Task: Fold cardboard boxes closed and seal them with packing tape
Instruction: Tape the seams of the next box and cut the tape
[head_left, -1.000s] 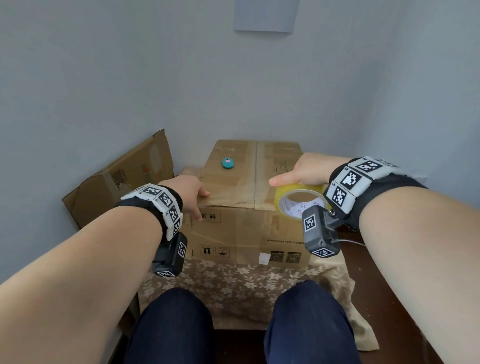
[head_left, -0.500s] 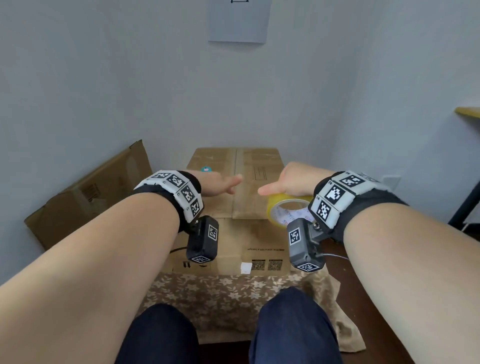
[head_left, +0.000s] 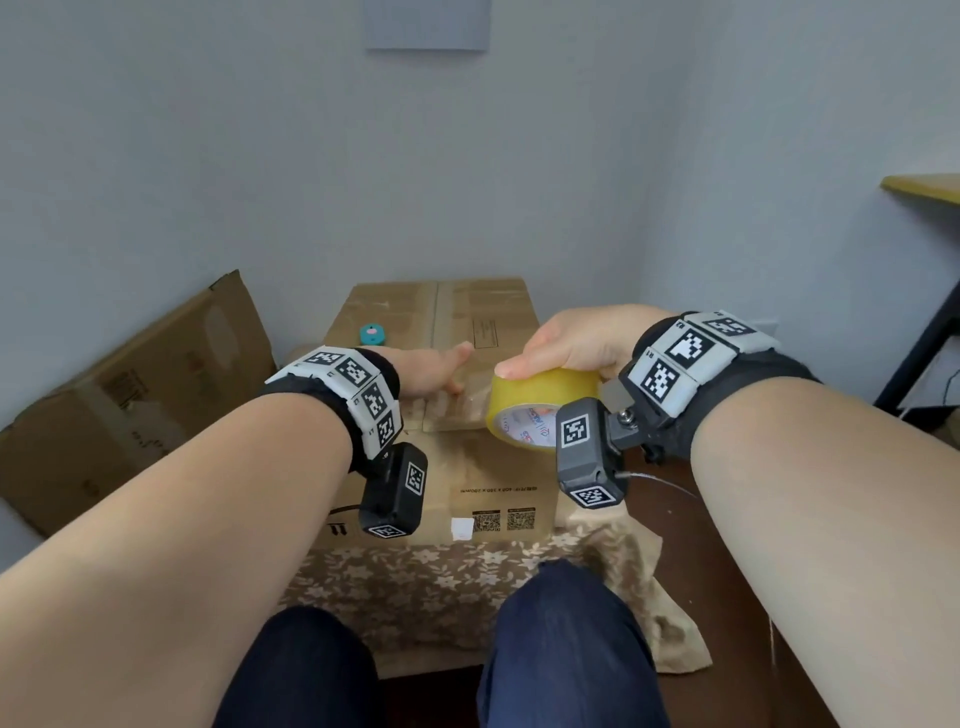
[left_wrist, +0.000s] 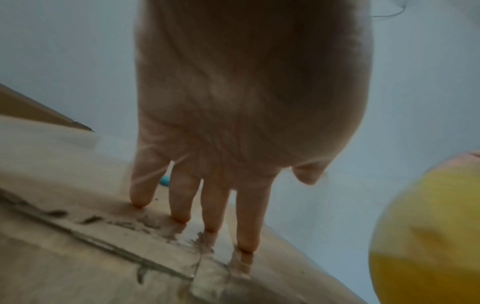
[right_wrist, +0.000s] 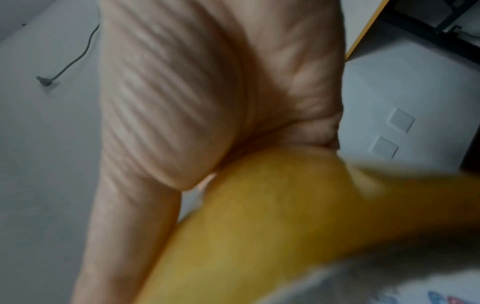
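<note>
A closed cardboard box (head_left: 483, 317) stands on a cloth-covered stand in front of my knees. My left hand (head_left: 436, 371) lies flat on the box top near its front edge, straight fingers (left_wrist: 213, 207) pressing beside the centre seam (left_wrist: 200, 265). My right hand (head_left: 576, 343) grips a yellow roll of packing tape (head_left: 540, 410), held just above the box's front right corner. The roll (right_wrist: 272, 222) fills the right wrist view under the palm, and the roll (left_wrist: 426, 232) shows at the right edge of the left wrist view.
A small teal object (head_left: 372, 333) sits on the box top at the left. A flattened cardboard box (head_left: 130, 395) leans against the left wall. The floral cloth (head_left: 447, 582) hangs over the stand. A desk edge (head_left: 924, 187) and its black leg are at the right.
My left hand moved from the box's left front corner to the centre seam and now lies flat there. My right hand lifted the tape roll slightly toward the front.
</note>
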